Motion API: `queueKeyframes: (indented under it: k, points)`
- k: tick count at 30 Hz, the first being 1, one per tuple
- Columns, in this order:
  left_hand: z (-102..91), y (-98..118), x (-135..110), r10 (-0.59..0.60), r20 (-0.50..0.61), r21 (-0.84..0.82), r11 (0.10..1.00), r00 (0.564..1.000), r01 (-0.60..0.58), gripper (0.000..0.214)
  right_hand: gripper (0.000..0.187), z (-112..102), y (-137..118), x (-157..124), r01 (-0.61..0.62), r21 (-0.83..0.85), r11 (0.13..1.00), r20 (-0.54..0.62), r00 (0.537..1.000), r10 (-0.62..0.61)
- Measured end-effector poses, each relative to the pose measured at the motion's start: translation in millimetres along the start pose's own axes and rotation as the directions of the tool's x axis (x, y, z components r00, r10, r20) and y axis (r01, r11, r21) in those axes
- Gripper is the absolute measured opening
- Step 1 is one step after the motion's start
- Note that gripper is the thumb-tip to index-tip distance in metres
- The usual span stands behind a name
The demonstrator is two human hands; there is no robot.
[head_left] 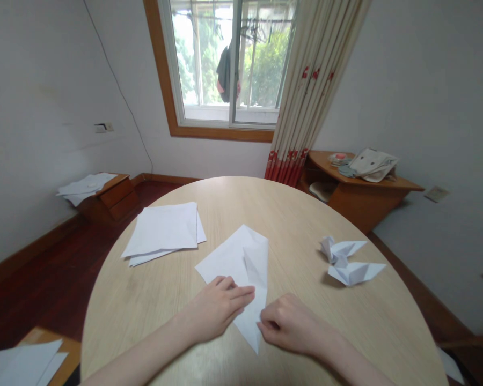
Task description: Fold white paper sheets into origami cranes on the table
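A white sheet of paper (pixel 224 257), with its right side folded over, lies on the round table in front of me. My left hand (pixel 221 305) rests flat on the lower part of the sheet, fingers stretched out to the right. At the sheet's lower right edge is my right hand (pixel 285 324), closed, its fingers curled and its thumb and forefinger touching the paper's edge. The fold (pixel 255 262) stands slightly raised above the left fingertips. The paper's lower point (pixel 254 343) shows between the two hands.
A stack of white paper sheets (pixel 165 228) lies at the left of the round table (pixel 298 214). Two folded paper figures (pixel 352 262) sit at the right. More sheets (pixel 20 364) are at lower left. Beyond the table are a small cabinet (pixel 116 201) and a corner shelf (pixel 354 206).
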State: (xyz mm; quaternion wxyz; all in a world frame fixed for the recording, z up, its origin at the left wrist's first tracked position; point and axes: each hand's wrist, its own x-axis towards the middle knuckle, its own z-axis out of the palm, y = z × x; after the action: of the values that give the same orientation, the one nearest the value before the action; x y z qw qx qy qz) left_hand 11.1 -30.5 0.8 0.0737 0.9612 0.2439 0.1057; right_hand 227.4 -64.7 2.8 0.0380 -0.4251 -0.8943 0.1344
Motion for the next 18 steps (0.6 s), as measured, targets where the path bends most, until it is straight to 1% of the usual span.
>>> queueKeyframes:
  k: [2,6,9,18]
  points:
    - [0.9,-0.6,-0.4,0.006,-0.001,0.000,1.000,1.000,-0.006,0.034,0.027,-2.6,3.4,-0.5,-0.025,0.028,0.999,-0.004,1.000,0.025]
    - [2.6,-1.9,-0.8,0.043,0.001,0.019,0.999,0.999,-0.043,0.036,0.033,-12.4,12.2,-2.1,-0.125,0.044,0.991,-0.043,0.991,0.127]
    - [3.7,-2.5,-1.1,0.063,0.007,0.056,0.996,0.998,-0.064,0.037,0.034,-17.1,16.2,-2.3,-0.177,0.039,0.983,-0.031,0.983,0.179]
    - [2.6,-2.1,-0.3,0.071,0.040,0.120,0.990,0.997,-0.075,0.037,0.031,-7.5,14.2,3.3,-0.200,-0.017,0.980,-0.032,0.979,0.199]
